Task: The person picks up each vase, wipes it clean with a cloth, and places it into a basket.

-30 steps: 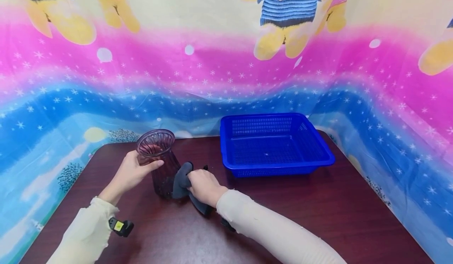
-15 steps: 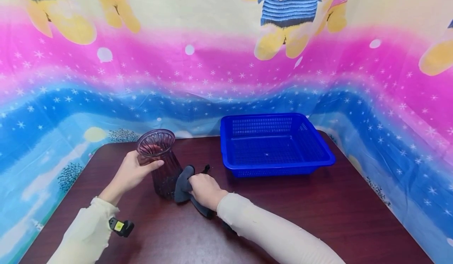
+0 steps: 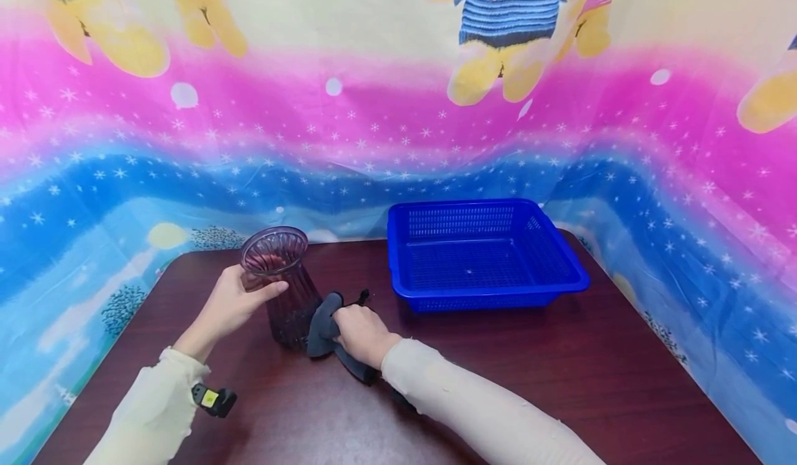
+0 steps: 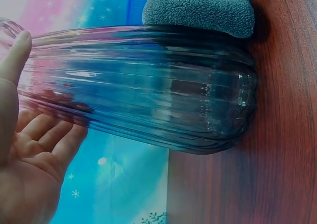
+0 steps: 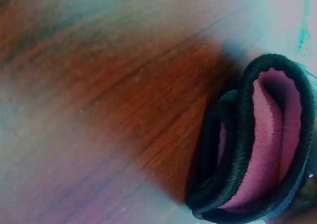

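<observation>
A ribbed, purple-tinted glass vase (image 3: 289,309) stands on the table with its flared mouth up. My left hand (image 3: 232,302) holds it just below the rim, thumb on the near side and fingers round the far side. Bunched in my right hand (image 3: 363,335) is a dark grey cloth (image 3: 322,333), beside the vase's lower right side. The left wrist view shows the fluffy cloth (image 4: 198,13) along the lower part of the glass. Folds of the cloth (image 5: 270,140) show a pink inner face in the right wrist view. My right fingertips are mostly hidden.
Behind and to the right, a blue perforated plastic basket (image 3: 492,271) sits on the dark reddish-brown table (image 3: 529,375). A printed curtain (image 3: 349,133) with cartoon bears hangs round the table's back and sides.
My right hand and the cloth shifted slightly right and towards me during the first half second, then stayed nearly still. The left hand and the vase have not visibly moved.
</observation>
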`<act>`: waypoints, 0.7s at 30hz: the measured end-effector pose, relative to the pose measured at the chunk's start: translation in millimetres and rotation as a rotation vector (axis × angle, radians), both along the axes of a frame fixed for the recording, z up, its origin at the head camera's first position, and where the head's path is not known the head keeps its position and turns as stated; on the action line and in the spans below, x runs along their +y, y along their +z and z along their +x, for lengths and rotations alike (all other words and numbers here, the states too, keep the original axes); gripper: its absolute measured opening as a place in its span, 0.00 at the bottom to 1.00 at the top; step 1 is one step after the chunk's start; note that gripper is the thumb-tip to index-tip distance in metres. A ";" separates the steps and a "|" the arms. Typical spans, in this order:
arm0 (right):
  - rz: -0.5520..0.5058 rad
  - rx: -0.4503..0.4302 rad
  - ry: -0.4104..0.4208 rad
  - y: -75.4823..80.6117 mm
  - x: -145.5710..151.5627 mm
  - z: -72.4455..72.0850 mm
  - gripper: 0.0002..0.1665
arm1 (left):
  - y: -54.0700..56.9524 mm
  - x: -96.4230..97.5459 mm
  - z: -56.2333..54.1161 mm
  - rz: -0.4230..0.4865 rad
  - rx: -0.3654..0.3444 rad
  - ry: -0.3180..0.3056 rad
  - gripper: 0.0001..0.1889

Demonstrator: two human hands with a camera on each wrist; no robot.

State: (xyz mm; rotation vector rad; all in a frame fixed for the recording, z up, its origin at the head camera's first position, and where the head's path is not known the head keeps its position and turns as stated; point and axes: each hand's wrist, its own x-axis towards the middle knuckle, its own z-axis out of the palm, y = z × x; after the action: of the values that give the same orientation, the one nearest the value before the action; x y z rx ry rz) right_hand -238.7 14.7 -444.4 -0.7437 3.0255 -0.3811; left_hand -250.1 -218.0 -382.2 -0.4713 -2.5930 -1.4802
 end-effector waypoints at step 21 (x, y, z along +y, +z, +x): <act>-0.026 -0.013 0.018 0.3 1.8 -0.6 0.06 | -10.5 16.8 13.4 -0.043 0.056 0.128 0.40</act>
State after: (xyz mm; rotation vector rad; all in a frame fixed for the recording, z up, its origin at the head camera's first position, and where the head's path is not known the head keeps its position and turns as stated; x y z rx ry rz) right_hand -239.2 16.5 -444.0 -0.7665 3.0048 -0.4242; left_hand -236.7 -201.2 -392.8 -0.3396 -2.5634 -1.3546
